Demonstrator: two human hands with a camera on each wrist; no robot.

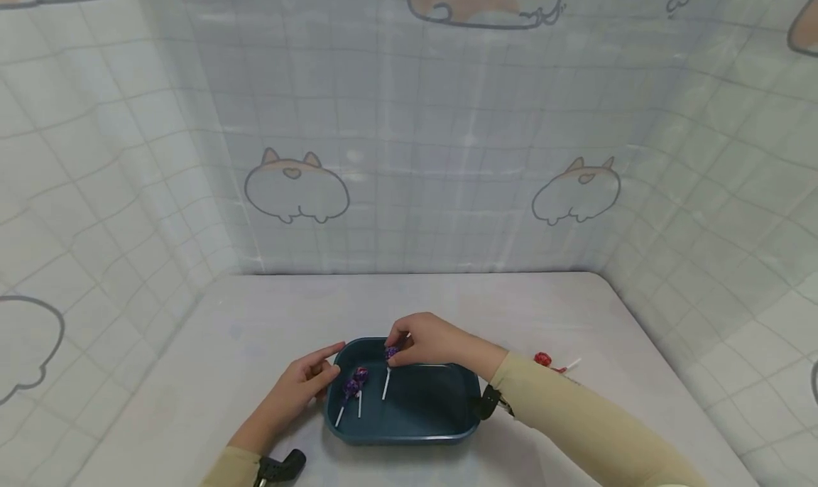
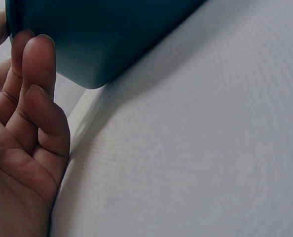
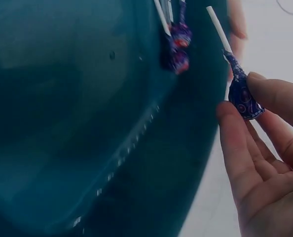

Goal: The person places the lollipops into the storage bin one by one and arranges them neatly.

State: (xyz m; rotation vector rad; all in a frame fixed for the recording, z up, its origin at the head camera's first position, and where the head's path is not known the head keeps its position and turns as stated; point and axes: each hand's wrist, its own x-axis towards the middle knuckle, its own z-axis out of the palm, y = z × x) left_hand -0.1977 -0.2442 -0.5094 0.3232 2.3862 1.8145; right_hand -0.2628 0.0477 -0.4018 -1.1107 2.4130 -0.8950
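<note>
My right hand (image 1: pixel 428 341) pinches a purple-wrapped lollipop (image 3: pixel 243 96) by its candy head, between thumb and fingertips. Its white stick points down into a dark teal tray (image 1: pixel 422 410) in the head view. Inside the tray's left part lie two more purple lollipops, one head (image 1: pixel 351 387) right beside the other (image 1: pixel 361 375). At the tray's left end, my left hand (image 1: pixel 299 382) holds the rim, thumb at the edge and index finger along the corner. Its other fingers (image 2: pixel 39 64) curl against the outer wall in the left wrist view.
A red-wrapped lollipop (image 1: pixel 542 359) with a white stick lies on the white tabletop (image 1: pixel 255 316), right of the tray and behind my right sleeve (image 1: pixel 562 409). Grid-patterned curtains (image 1: pixel 409 189) with cartoon dogs rise at the back and sides.
</note>
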